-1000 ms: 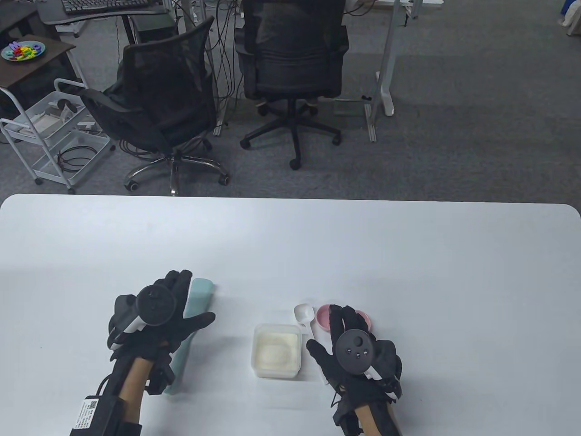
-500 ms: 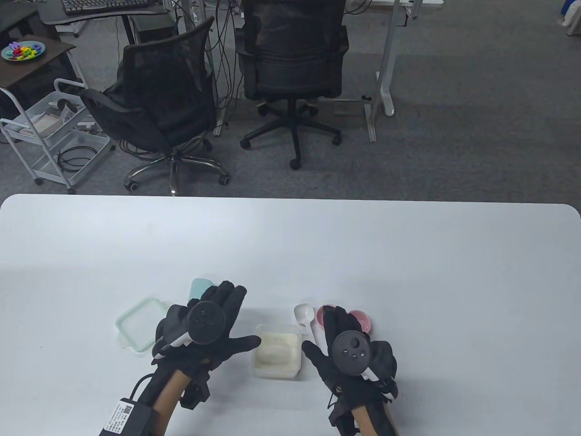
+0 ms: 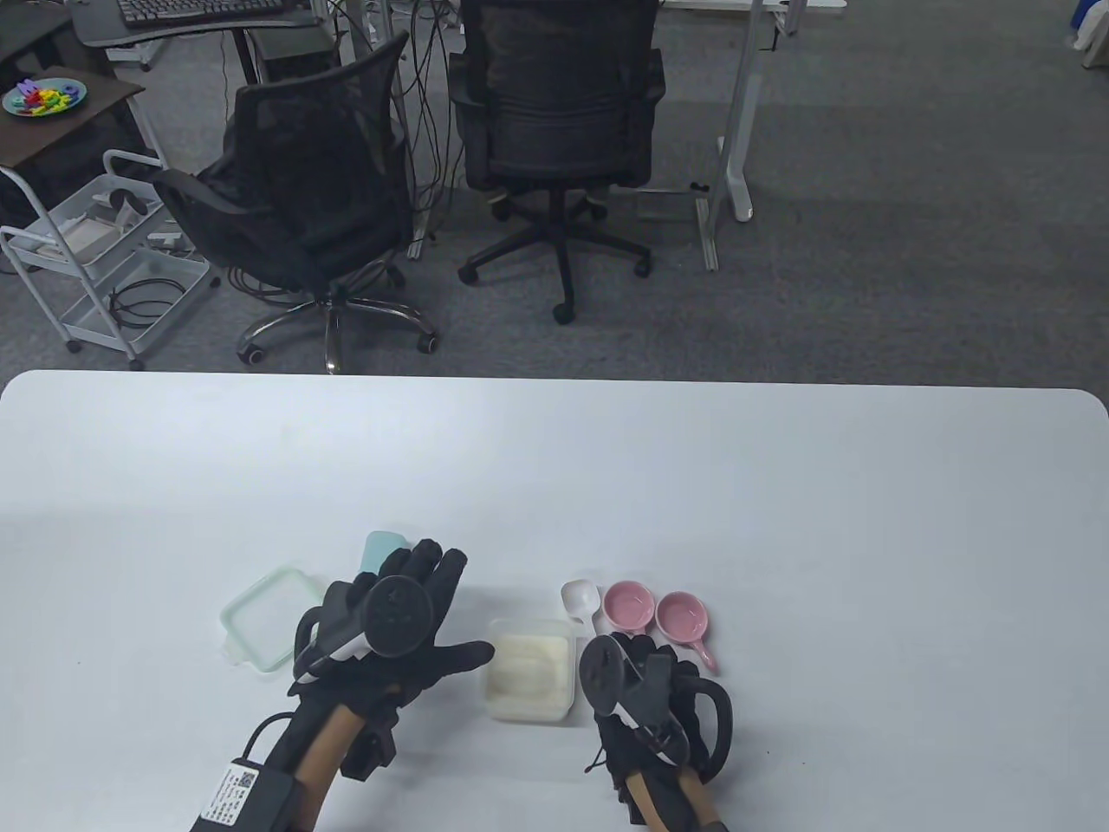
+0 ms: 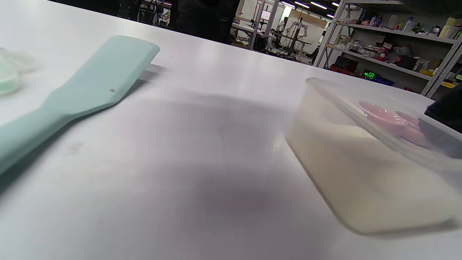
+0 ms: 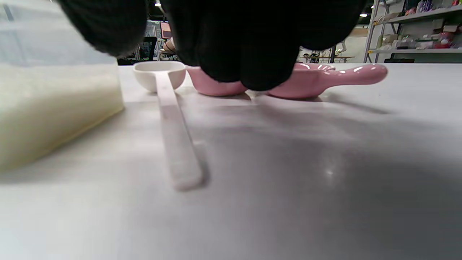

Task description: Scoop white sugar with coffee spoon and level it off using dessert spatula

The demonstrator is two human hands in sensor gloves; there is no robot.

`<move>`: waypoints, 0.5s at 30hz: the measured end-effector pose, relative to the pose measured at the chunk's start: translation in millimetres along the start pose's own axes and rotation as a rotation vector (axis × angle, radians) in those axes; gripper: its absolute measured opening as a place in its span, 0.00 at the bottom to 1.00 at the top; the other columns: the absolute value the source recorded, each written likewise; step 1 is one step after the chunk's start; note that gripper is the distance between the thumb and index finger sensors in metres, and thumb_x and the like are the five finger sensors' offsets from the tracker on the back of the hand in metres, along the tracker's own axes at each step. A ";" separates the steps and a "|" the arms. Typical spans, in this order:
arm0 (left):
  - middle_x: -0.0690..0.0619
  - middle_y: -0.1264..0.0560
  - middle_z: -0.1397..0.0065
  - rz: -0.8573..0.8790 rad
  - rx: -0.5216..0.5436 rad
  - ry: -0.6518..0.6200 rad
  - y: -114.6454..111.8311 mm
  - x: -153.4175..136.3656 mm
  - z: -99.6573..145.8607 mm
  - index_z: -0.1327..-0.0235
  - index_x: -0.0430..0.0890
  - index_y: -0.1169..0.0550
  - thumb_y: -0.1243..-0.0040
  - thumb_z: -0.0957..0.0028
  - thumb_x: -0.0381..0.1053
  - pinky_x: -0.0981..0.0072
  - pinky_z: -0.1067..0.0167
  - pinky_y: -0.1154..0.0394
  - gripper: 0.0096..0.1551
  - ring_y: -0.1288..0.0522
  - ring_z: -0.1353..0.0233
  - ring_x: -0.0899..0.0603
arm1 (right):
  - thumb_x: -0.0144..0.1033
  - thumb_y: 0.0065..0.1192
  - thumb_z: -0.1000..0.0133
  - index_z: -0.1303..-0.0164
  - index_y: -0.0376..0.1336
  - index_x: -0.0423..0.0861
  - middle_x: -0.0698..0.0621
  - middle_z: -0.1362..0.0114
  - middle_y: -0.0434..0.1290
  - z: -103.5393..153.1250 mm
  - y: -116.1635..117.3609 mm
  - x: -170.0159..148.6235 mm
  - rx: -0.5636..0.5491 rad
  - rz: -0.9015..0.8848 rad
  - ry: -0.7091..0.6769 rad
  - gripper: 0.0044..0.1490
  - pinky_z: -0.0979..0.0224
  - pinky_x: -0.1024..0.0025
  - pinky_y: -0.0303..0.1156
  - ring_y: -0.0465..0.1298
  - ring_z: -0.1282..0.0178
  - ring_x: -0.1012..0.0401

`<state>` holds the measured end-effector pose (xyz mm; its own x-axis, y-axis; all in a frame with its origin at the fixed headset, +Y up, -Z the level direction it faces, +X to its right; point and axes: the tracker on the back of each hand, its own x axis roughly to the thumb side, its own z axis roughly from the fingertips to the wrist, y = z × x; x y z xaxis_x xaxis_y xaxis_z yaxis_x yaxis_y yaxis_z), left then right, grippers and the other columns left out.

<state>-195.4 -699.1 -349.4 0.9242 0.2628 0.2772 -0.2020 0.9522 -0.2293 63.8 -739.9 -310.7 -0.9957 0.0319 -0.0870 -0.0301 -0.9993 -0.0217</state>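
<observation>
On the white table (image 3: 780,520), both hands hover spread, empty beside the flat white coffee spoon (image 3: 582,604).

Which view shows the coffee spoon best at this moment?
The right wrist view: the coffee spoon lies whole on the table, bowl to handle end, untouched beneath the right hand. The table view shows only its bowl and upper handle; the hand covers the rest. The left wrist view does not show it.
</observation>
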 end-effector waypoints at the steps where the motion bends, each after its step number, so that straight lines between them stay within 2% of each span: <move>1: 0.46 0.62 0.06 -0.001 -0.003 -0.001 -0.2 0.4 0.0 0.09 0.59 0.59 0.47 0.52 0.85 0.24 0.20 0.55 0.66 0.57 0.07 0.28 | 0.56 0.66 0.39 0.29 0.66 0.42 0.45 0.34 0.79 -0.7 2.3 1.4 0.004 0.023 0.013 0.37 0.28 0.45 0.70 0.80 0.40 0.48; 15: 0.45 0.62 0.06 -0.006 -0.033 0.005 -0.9 1.4 -0.3 0.09 0.60 0.58 0.49 0.52 0.85 0.24 0.21 0.56 0.65 0.58 0.07 0.27 | 0.55 0.68 0.39 0.29 0.66 0.43 0.43 0.29 0.74 -6.4 18.8 -0.9 0.079 0.072 0.065 0.36 0.25 0.39 0.65 0.76 0.36 0.46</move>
<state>-193.8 -699.6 -349.2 0.9271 0.2560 0.2739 -0.1854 0.9480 -0.2586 64.8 -758.6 -317.4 -0.9878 -0.0413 -0.1500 0.0318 -0.9974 0.0653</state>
